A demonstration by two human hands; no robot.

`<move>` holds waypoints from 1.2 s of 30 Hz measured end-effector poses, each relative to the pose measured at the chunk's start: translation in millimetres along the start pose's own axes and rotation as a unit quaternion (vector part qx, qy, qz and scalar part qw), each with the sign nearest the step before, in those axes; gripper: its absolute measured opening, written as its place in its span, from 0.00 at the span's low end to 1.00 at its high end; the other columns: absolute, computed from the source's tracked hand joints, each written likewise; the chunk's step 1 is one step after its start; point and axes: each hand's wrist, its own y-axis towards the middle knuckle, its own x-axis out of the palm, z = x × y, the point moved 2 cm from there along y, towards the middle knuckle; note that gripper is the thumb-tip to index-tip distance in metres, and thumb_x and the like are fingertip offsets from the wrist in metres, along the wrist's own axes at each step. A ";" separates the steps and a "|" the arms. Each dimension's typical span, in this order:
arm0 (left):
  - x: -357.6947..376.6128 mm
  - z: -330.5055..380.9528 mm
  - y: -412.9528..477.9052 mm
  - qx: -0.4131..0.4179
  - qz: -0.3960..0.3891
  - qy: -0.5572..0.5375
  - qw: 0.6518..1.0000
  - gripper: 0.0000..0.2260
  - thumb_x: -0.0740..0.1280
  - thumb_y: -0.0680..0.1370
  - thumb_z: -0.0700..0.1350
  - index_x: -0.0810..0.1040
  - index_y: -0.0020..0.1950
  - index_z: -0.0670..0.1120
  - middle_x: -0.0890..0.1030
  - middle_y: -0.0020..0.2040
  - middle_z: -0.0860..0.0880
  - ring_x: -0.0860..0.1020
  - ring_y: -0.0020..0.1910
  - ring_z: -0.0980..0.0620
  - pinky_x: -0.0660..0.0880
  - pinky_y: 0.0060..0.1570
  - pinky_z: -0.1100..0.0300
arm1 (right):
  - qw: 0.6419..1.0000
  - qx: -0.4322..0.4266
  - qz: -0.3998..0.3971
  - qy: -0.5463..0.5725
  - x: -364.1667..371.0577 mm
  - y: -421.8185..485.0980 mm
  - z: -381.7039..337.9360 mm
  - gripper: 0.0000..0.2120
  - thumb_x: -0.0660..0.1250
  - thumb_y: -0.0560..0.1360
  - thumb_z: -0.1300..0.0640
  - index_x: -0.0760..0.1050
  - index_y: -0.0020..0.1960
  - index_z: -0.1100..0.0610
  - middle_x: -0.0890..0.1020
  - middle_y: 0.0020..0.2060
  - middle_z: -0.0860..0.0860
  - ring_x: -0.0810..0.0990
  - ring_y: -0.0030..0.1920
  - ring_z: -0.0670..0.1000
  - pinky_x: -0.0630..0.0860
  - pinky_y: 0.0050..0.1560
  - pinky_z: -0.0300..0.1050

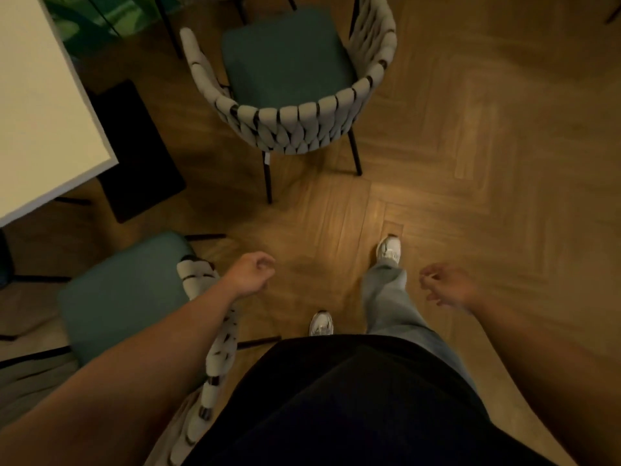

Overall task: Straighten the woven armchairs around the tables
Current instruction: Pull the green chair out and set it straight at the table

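Note:
A woven armchair (295,122) with a teal seat cushion and black legs stands ahead of me, its curved back toward me. A second woven armchair (124,297) sits at my lower left, its woven arm running under my left forearm. My left hand (252,272) hovers over the floor just right of that chair, fingers loosely curled, holding nothing. My right hand (447,287) hangs over bare floor on the right, fingers apart and empty. Neither hand touches a chair.
A white table (43,105) fills the upper left, with a black base plate (134,153) on the floor under it. Herringbone wood floor (487,146) spreads to the right. My feet in white shoes stand between the two chairs.

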 end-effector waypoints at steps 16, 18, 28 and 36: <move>-68.6 165.3 122.7 -0.145 0.105 -0.239 0.954 0.12 0.63 0.81 0.38 0.76 0.62 0.47 0.80 0.52 0.44 0.79 0.45 0.47 0.74 0.41 0.58 | 0.991 -0.059 -0.074 -0.096 -220.4 220.1 -205.8 0.04 0.64 0.80 0.57 0.77 0.48 0.54 0.83 0.51 0.61 0.83 0.39 0.57 0.78 0.40 0.48; -86.1 186.0 143.5 -0.143 0.112 -0.264 0.947 0.12 0.63 0.80 0.37 0.77 0.61 0.47 0.81 0.51 0.44 0.79 0.46 0.46 0.75 0.40 0.56 | 0.990 -0.058 -0.082 -0.102 -228.4 238.1 -231.2 0.04 0.64 0.80 0.57 0.77 0.48 0.54 0.83 0.51 0.60 0.83 0.40 0.57 0.79 0.43 0.51; -178.5 195.5 236.5 -0.212 0.166 -0.415 0.869 0.14 0.65 0.81 0.50 0.74 0.65 0.48 0.81 0.57 0.45 0.82 0.52 0.46 0.80 0.54 0.48 | 0.991 0.042 -0.105 0.074 -198.2 297.6 -338.4 0.20 0.69 0.77 0.44 0.71 0.61 0.56 0.82 0.52 0.60 0.85 0.48 0.60 0.83 0.51 0.56; -231.7 186.3 287.8 -0.263 0.199 -0.569 0.753 0.24 0.71 0.77 0.50 0.70 0.70 0.45 0.79 0.62 0.42 0.83 0.52 0.43 0.81 0.52 0.43 | 0.888 0.156 -0.144 0.408 -142.3 339.6 -361.3 0.23 0.70 0.77 0.51 0.71 0.69 0.57 0.81 0.61 0.60 0.81 0.59 0.62 0.83 0.48 0.56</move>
